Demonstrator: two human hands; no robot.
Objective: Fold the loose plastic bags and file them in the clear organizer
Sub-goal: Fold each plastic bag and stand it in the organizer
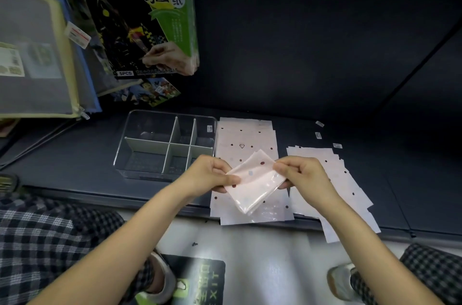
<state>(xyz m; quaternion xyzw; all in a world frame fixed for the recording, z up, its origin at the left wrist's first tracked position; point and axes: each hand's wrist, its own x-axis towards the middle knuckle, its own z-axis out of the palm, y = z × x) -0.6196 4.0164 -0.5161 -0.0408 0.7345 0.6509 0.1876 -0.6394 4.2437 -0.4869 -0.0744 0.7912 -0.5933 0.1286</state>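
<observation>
Dark shelf (75, 162); folded, dotted pink bag (252, 184)

Your left hand (212, 174) hides the clear organizer (165, 144)'s near right corner; the folded bag (252, 184) covers the flat bags (246, 139) beneath.

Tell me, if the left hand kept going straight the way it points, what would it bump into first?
Probably the right hand. The left hand points rightward along the folded bag both hands pinch, though depth is hard to judge.
</observation>
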